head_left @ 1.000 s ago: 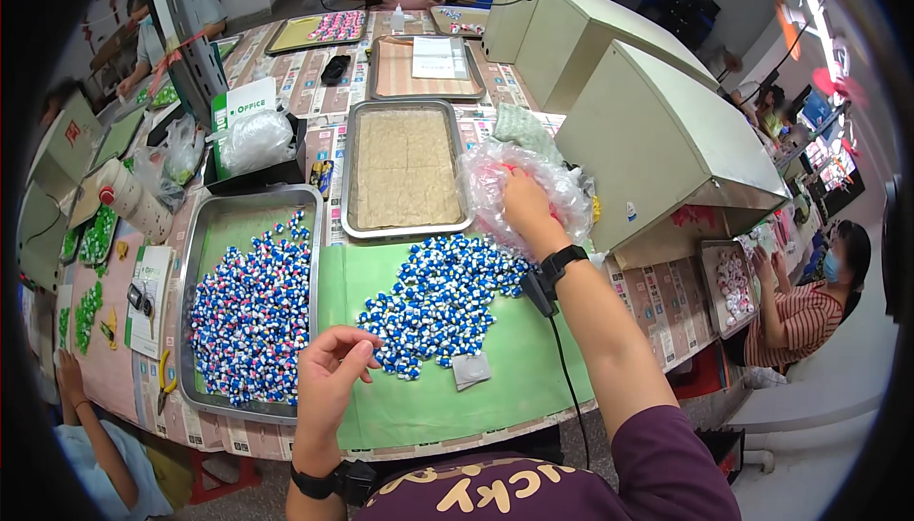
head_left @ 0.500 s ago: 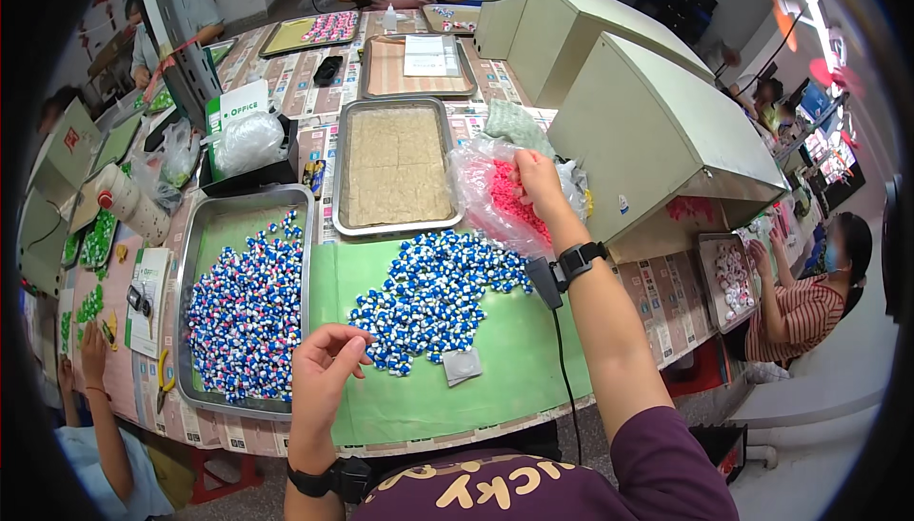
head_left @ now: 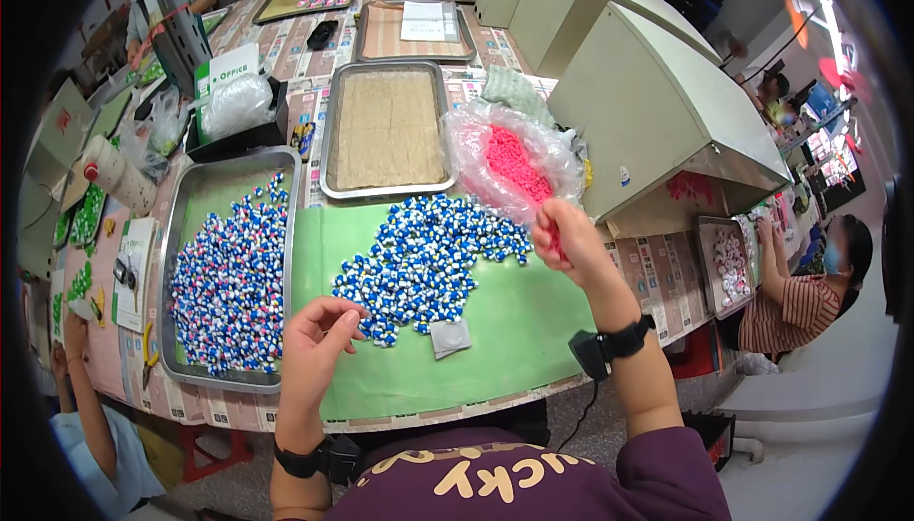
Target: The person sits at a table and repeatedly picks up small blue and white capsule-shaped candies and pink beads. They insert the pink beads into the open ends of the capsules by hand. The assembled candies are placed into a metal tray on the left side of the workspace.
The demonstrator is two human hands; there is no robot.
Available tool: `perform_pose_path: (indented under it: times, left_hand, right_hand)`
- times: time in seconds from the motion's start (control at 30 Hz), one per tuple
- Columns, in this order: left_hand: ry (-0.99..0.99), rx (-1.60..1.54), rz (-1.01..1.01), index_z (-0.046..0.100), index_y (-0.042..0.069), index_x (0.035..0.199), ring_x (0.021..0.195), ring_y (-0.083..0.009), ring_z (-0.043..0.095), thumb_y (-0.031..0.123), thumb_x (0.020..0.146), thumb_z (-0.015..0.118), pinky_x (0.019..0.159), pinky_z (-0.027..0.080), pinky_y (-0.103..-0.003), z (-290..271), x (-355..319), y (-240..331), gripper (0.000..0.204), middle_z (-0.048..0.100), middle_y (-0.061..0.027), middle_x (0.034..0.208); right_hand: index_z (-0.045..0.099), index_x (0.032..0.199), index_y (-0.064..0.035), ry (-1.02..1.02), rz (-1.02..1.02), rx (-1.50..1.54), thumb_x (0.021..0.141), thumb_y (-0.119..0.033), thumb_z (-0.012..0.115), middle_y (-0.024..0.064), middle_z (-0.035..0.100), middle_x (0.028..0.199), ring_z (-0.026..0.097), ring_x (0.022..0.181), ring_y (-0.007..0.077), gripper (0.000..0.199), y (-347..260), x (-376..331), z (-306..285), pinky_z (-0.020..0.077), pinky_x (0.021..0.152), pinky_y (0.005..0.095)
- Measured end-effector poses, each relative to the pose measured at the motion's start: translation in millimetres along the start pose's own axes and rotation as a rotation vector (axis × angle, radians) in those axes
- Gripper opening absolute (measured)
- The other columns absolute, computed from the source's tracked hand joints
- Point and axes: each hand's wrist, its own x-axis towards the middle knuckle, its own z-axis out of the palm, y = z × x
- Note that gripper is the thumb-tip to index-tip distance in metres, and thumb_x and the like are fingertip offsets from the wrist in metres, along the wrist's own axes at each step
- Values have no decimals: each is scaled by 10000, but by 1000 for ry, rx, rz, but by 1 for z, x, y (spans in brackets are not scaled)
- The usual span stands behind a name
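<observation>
My right hand is closed around a clump of small pink pieces, with pink showing between the fingers. It is above the green mat, just on the near side of a clear plastic bag that lies open with a heap of pink pieces. My left hand hovers at the near left edge of a spread pile of small blue-and-white pieces, fingers loosely curled, thumb apart, nothing visible in them. Close by on the mat lies a small grey-white square packet.
A metal tray of blue-and-white pieces with pink bits stands at left. Beyond the pile is a paper-lined tray. A grey-white metal hood stands at right. A cable hangs from my right wrist strap. Other people sit around the table.
My right hand has come out of the bag toward me and down over the mat, now gripping pink pieces. My left hand has stayed near the pile's edge. The view has shifted slightly.
</observation>
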Motion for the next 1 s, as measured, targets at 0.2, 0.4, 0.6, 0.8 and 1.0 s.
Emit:
perform_pose_path:
  times: [0.2,0.4,0.6,0.8,1.0]
  left_hand:
    - [39,5,33,655,16,990,746,-78,615,99,930,628,612,473,-207,13,1,-14,106,689,-49,939]
    - [145,16,123,654,10,982,724,-72,604,101,935,625,597,463,-200,26,-5,-24,106,683,-52,927]
    - [187,67,144,654,10,987,728,-73,595,104,939,621,600,459,-204,22,-14,-30,111,680,-59,928]
    - [166,106,166,638,-1,998,716,-79,597,93,953,579,595,461,-209,23,-29,-33,119,676,-71,940]
    - [300,196,221,633,0,1039,787,-74,590,84,941,600,633,455,-199,18,-27,-38,133,669,-60,987]
  right_hand:
    - [589,799,-48,154,-516,-908,919,-158,587,45,588,688,568,589,176,163,69,-26,-16,441,541,304]
    - [564,761,-66,165,-870,-1317,832,-162,671,77,551,726,594,641,277,161,84,-33,-14,480,566,379]
    - [556,772,-62,105,-822,-1290,820,-165,684,79,529,797,586,738,271,172,83,-33,-19,479,591,392]
    - [589,865,-28,-28,-580,-977,837,-191,710,90,552,865,579,786,232,205,76,-42,-24,483,692,351]
    - [609,1000,-27,60,-706,-929,834,-204,725,120,590,993,563,981,274,269,81,-51,-18,458,853,362]
